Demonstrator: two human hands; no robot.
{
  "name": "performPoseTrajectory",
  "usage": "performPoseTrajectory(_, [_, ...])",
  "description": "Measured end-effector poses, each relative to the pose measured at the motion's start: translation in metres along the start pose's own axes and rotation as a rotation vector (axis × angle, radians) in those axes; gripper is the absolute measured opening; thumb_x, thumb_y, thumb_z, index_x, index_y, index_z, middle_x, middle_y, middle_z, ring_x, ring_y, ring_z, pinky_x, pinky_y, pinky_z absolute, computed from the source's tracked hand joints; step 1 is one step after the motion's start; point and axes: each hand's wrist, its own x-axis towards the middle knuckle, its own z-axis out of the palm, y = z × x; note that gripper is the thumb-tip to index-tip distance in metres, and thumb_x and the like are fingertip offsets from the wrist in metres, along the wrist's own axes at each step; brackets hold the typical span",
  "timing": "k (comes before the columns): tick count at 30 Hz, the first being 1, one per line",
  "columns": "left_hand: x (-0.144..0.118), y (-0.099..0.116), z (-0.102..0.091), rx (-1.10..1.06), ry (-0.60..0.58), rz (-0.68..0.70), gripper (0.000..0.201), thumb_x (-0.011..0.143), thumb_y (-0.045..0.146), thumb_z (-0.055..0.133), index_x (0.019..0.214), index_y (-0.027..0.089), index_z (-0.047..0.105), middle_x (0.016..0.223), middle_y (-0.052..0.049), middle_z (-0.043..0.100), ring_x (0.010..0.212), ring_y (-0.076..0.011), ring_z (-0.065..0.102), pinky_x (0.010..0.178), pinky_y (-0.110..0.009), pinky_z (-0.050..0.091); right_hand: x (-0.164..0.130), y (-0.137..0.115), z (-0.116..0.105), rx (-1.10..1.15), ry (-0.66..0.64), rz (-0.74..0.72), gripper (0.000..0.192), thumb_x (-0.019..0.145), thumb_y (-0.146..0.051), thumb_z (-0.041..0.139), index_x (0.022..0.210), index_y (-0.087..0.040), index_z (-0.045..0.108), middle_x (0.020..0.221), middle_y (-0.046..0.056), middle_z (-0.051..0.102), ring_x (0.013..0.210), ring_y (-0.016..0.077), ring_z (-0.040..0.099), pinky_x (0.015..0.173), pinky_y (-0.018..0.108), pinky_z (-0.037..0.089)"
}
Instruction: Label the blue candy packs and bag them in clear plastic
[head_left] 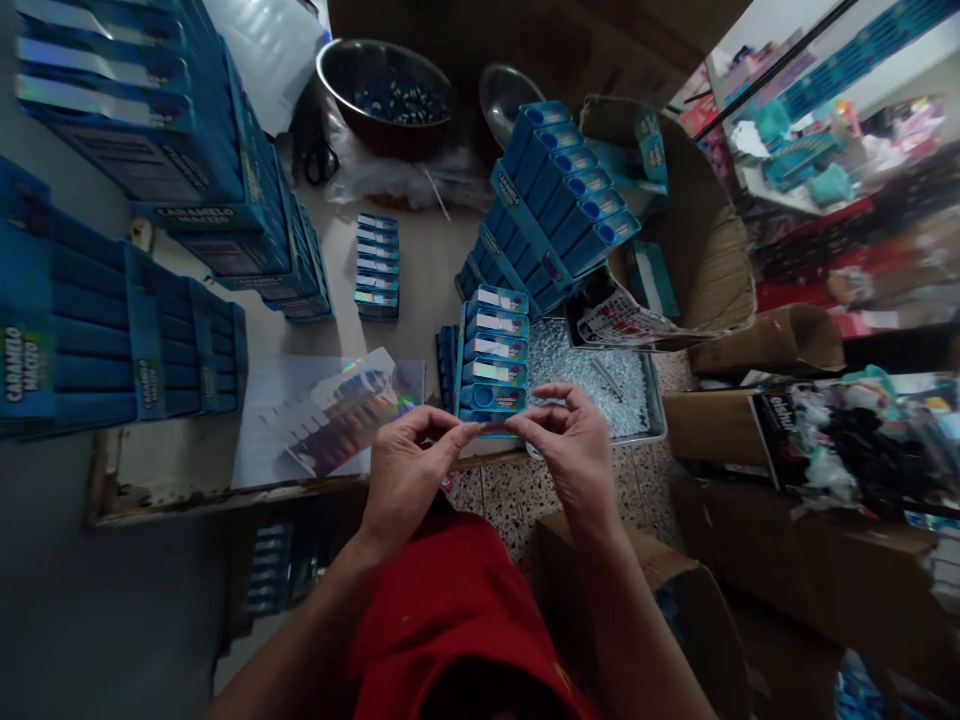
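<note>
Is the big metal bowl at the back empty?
Not empty. The metal bowl holds a scatter of small dark and pale pieces across its bottom.

Both forearms stretched forward from below, bare, converging toward the middle. Left hand (401,470) raised with knuckles up, thumb and forefinger pinched together at the tip. Right hand (574,450) mirrored it, fingers curled, thumb and forefinger pinched, tips nearly meeting the left's. Wrists bent slightly inward, palms facing down.
</note>
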Motion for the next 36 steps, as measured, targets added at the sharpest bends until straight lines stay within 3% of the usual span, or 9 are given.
performPoseTrajectory(5, [0.009, -0.003, -0.002, 0.063, 0.008, -0.066, 0.026, 0.081, 0.044, 0.080, 0.073, 0.019, 0.075, 0.065, 0.000, 0.068, 0.060, -0.0133, 0.056, 0.057, -0.026, 0.042, 0.002, 0.010, 0.012, -0.054, 0.075, -0.078, 0.049, 0.073, -0.032, 0.086, 0.101, -0.025, 0.045, 0.077, -0.002, 0.075, 0.070, 0.0180, 0.073, 0.068, 0.031, 0.056])
performPoseTrajectory(10, [0.042, -0.012, 0.002, 0.020, 0.006, -0.081, 0.032, 0.076, 0.049, 0.082, 0.069, 0.019, 0.073, 0.063, -0.001, 0.066, 0.057, -0.0127, 0.053, 0.054, -0.026, 0.041, 0.026, 0.006, 0.020, -0.270, 0.133, -0.155, 0.043, 0.072, -0.026, 0.080, 0.103, -0.024, 0.050, 0.073, -0.004, 0.073, 0.065, 0.0163, 0.072, 0.064, 0.029, 0.055])
performPoseTrajectory(15, [0.053, -0.026, 0.007, -0.075, -0.022, -0.127, 0.035, 0.073, 0.051, 0.083, 0.069, 0.018, 0.072, 0.061, -0.002, 0.064, 0.055, -0.0127, 0.053, 0.053, -0.026, 0.041, 0.035, 0.008, 0.024, -0.404, 0.159, -0.165, 0.038, 0.071, -0.022, 0.075, 0.104, -0.023, 0.055, 0.071, -0.005, 0.071, 0.064, 0.0158, 0.070, 0.062, 0.028, 0.051])
performPoseTrajectory(22, [0.057, -0.050, 0.016, -0.414, -0.134, -0.407, 0.045, 0.060, 0.053, 0.091, 0.073, 0.016, 0.069, 0.072, -0.002, 0.066, 0.063, -0.0112, 0.056, 0.062, -0.026, 0.046, 0.038, 0.023, 0.014, -0.493, 0.280, -0.266, 0.044, 0.064, -0.035, 0.090, 0.088, -0.024, 0.055, 0.080, -0.003, 0.063, 0.074, 0.0158, 0.060, 0.070, 0.030, 0.050])
performPoseTrajectory(24, [0.058, -0.057, 0.021, -0.456, -0.116, -0.466, 0.049, 0.056, 0.053, 0.093, 0.078, 0.016, 0.069, 0.080, -0.004, 0.068, 0.071, -0.0132, 0.061, 0.067, -0.026, 0.048, 0.044, 0.031, 0.009, -0.385, 0.252, -0.187, 0.051, 0.056, -0.040, 0.095, 0.082, -0.023, 0.054, 0.083, -0.001, 0.062, 0.077, 0.0168, 0.059, 0.071, 0.031, 0.051])
performPoseTrajectory(28, [0.058, -0.071, 0.036, -0.410, 0.010, -0.454, 0.058, 0.050, 0.056, 0.094, 0.074, 0.020, 0.056, 0.068, 0.002, 0.058, 0.058, -0.0102, 0.050, 0.055, -0.025, 0.039, 0.053, 0.045, 0.009, 0.084, -0.042, 0.204, 0.057, 0.059, -0.042, 0.094, 0.099, -0.021, 0.059, 0.095, 0.003, 0.072, 0.079, 0.0211, 0.068, 0.074, 0.038, 0.058])
performPoseTrajectory(30, [0.064, -0.082, 0.036, -0.351, -0.006, -0.400, 0.056, 0.055, 0.059, 0.091, 0.073, 0.020, 0.054, 0.063, 0.003, 0.055, 0.054, -0.0100, 0.045, 0.052, -0.026, 0.034, 0.054, 0.049, 0.007, 0.176, -0.053, 0.213, 0.060, 0.061, -0.037, 0.093, 0.108, -0.022, 0.060, 0.104, 0.005, 0.075, 0.088, 0.0238, 0.072, 0.078, 0.039, 0.060])
performPoseTrajectory(33, [0.082, -0.106, 0.002, -0.139, 0.071, -0.266, 0.039, 0.069, 0.049, 0.084, 0.081, 0.020, 0.061, 0.074, -0.001, 0.063, 0.065, -0.0148, 0.055, 0.061, -0.028, 0.042, 0.051, 0.057, -0.007, 0.231, -0.050, 0.182, 0.054, 0.067, -0.037, 0.087, 0.114, -0.026, 0.063, 0.112, 0.004, 0.075, 0.094, 0.0243, 0.073, 0.078, 0.038, 0.060])
performPoseTrajectory(36, [0.106, -0.137, -0.072, 0.354, 0.363, -0.177, 0.027, 0.078, 0.037, 0.075, 0.098, 0.020, 0.066, 0.099, -0.008, 0.070, 0.093, -0.0234, 0.064, 0.081, -0.034, 0.048, 0.036, 0.083, -0.023, 0.126, -0.068, 0.140, 0.031, 0.080, -0.048, 0.072, 0.105, -0.031, 0.069, 0.100, 0.003, 0.075, 0.085, 0.0240, 0.073, 0.070, 0.039, 0.060])
